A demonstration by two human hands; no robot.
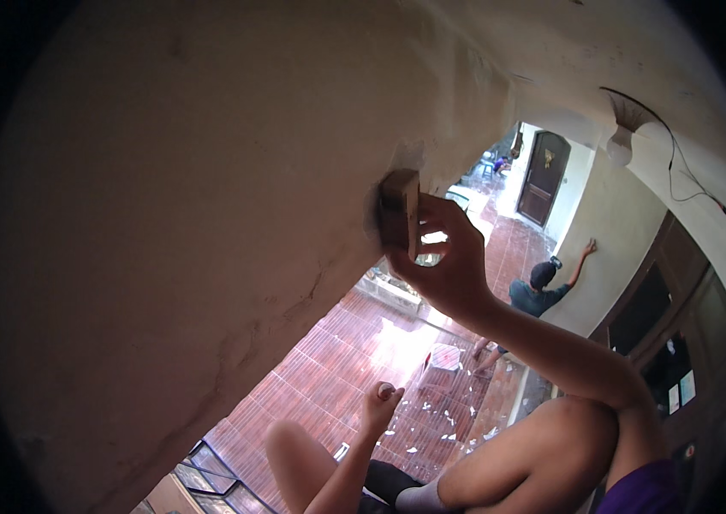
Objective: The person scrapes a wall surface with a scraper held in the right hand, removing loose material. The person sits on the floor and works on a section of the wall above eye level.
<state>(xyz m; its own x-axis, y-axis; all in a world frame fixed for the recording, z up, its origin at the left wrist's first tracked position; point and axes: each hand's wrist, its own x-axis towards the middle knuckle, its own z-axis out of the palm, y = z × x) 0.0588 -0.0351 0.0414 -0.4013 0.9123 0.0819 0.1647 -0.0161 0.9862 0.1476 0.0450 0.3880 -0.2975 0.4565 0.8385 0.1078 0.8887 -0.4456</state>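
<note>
My right hand (456, 257) grips a wooden block (399, 209) between thumb and fingers, at the lower edge of a plastered wall surface (177, 193). The block's dark face is turned towards the plaster, and a darker grey patch (409, 154) shows just above it. Cracks run through the plaster lower down along this edge. Below, over the tiled floor, my left hand (380, 406) is closed around a small object with a pale round end (386, 390); the fingers hide the rest of it.
White flakes lie scattered on the red tiled floor (331, 347) around a plastic stool (444, 358). A co-worker (533, 289) reaches to the opposite wall. A bulb (620, 146) and loose cable (672, 148) hang at the right. Glass-paned frames (215, 472) stand at lower left.
</note>
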